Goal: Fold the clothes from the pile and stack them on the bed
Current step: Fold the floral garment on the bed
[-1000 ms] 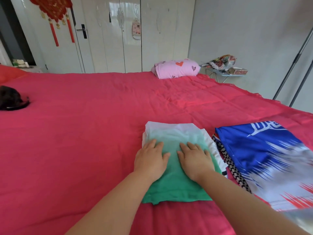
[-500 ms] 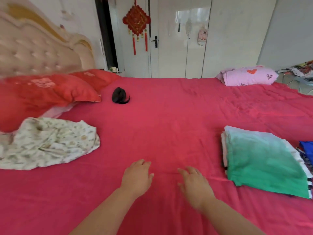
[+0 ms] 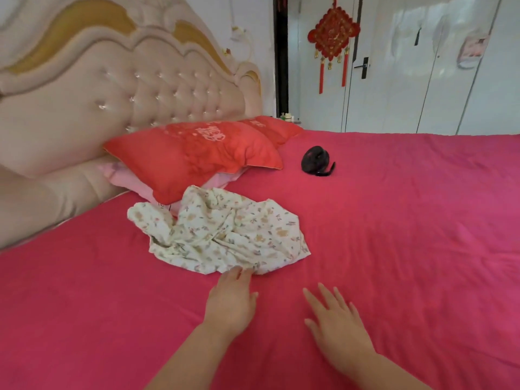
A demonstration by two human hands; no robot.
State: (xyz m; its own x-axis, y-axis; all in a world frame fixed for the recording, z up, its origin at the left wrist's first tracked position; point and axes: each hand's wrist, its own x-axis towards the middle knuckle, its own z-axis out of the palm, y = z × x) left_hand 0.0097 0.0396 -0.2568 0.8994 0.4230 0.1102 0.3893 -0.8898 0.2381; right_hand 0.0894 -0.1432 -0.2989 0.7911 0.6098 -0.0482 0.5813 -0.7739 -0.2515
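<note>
Bed (image 3: pixel 408 249), pink-red sheet: from my remote station I see both bare hands reaching forward, palms down. The left hand (image 3: pixel 229 301) lies flat with its fingers straight and close together, the fingertips (image 3: pixel 239 273) touching the near hem of a crumpled floral garment (image 3: pixel 225 232); no finger is curled round the cloth. The right hand (image 3: pixel 336 325) is just beside it, fingers straight and spread, holding nothing, low over the bare sheet and apart from the garment. The garment lies unfolded in a loose heap toward the head of the bed, its far edge against a red pillow (image 3: pixel 194 156) that rests on a pink pillow (image 3: pixel 126 175). Behind them rises a tufted beige headboard (image 3: pixel 118 94). A small black object (image 3: pixel 315 161), too blurred for me to identify, sits on the sheet to the right of the pillows, well apart from the hands. A red knot ornament (image 3: pixel 333 38) hangs on a white door (image 3: pixel 309 108) beyond.
</note>
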